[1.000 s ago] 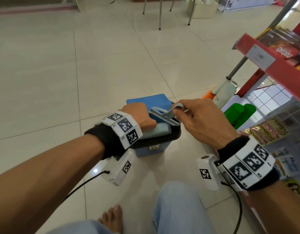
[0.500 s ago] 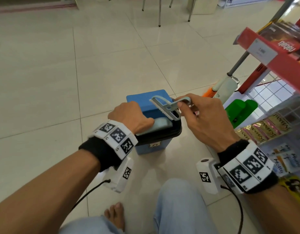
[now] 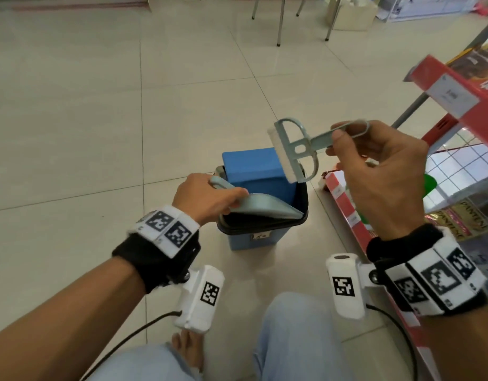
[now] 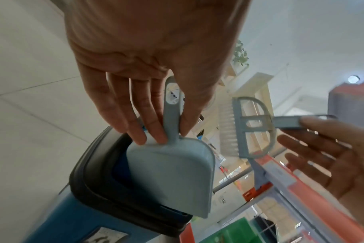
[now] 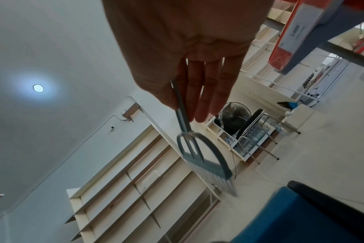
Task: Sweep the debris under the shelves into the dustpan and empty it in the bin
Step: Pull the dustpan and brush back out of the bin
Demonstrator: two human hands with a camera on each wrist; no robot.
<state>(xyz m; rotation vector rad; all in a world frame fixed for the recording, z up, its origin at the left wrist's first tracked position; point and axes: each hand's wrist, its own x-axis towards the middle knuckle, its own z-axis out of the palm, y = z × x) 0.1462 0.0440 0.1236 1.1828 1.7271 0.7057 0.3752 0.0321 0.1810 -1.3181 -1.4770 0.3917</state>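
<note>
A small blue bin [image 3: 253,240] with a black rim and a raised blue lid [image 3: 255,171] stands on the tiled floor in front of me. My left hand [image 3: 207,199] pinches the handle of a pale grey-blue dustpan [image 3: 267,209], tipped mouth-down into the bin [image 4: 106,184]. The dustpan [image 4: 172,174] hangs between thumb and fingers. My right hand [image 3: 380,171] pinches the handle of a small grey-blue brush [image 3: 295,149] with white bristles, held in the air above the bin's right side. The brush [image 5: 202,157] hangs from those fingers. What lies inside the bin is hidden.
A red-edged shop shelf [image 3: 451,86] with packets stands at my right, its low shelf [image 3: 344,204] close beside the bin. Green containers [image 3: 429,185] sit under it. Chair legs [image 3: 280,20] and a cream box [image 3: 352,15] are far back. My knees are below.
My right hand has lifted the brush up and to the right, away from the dustpan. My left hand has tipped the dustpan steeper into the bin.
</note>
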